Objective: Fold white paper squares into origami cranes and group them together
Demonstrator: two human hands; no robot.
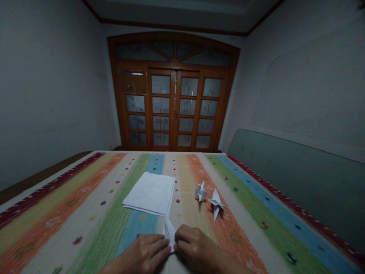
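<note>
At the near edge of the striped mat (85,213), the left hand (145,251) and right hand (196,247) each close their grip on the folded paper (170,231). The paper stack (151,192) and two origami cranes (201,191) lie beyond.

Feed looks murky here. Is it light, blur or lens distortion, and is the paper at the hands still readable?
Head view: dim, flat light, no glare, no hard shadows. Head view: wide lens splays walls and the edges of the striped cloth. Head view: folded paper between left hand and right hand shows as a pale shape, creases unreadable.
</note>
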